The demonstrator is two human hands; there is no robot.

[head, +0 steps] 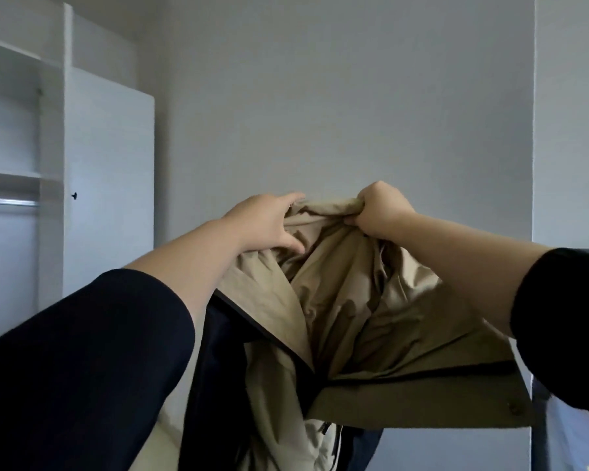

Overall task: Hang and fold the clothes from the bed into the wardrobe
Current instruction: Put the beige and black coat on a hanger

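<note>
A beige jacket (347,300) with dark trim and a dark lining hangs in front of me at chest height. My left hand (266,222) grips its upper edge on the left, thumb below and fingers over the fabric. My right hand (378,209) is clenched round a bunch of the fabric at the top right. Both arms are stretched forward in dark sleeves. The white wardrobe (51,164) stands open at the left, with a shelf and a metal hanging rail (7,201) inside. The bed is out of view.
The wardrobe's open white door (109,181) with a small dark knob juts out at the left. A plain grey wall (320,96) fills the middle, with a wall corner at the right. The jacket hides what lies below.
</note>
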